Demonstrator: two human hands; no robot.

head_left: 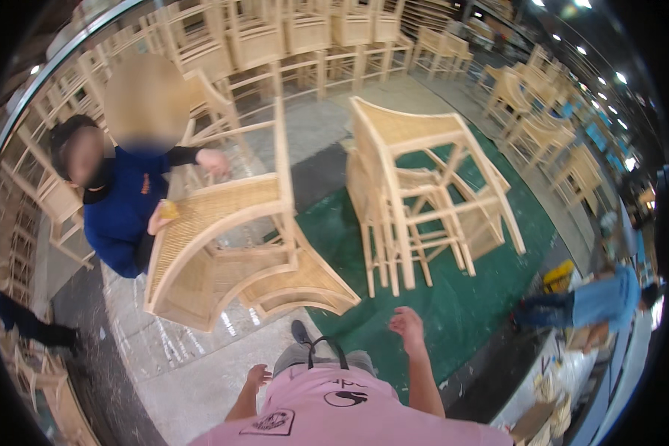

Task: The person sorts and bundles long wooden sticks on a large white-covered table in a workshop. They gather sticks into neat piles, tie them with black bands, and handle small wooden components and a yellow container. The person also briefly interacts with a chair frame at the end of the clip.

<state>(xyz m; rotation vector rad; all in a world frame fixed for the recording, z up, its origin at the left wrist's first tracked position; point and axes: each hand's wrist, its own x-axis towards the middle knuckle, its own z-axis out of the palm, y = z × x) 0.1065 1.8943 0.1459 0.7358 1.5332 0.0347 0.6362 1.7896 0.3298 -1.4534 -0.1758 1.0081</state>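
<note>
My left hand [258, 376] hangs low beside my pink shirt, fingers loosely apart, touching nothing. Raised a little in front of me, my right hand [406, 327] has loosely bent fingers and no object in it. Ahead and to the left is a pale wooden chair [234, 195] with a woven panel, lying tipped over. Another curved woven chair part [302, 273] lies against it, nearest my left hand. Beyond my right hand, wooden chairs [416, 131] with woven panels are stacked together, legs pointing toward me, apart from my fingers.
A co-worker in a blue top [130, 197] leans over the tipped chair, holding a small yellow thing [169, 209]. Green floor covering [327, 223] lies under the right stack. Many chairs [256, 44] line the back. Another person in light blue [602, 297] bends at the right.
</note>
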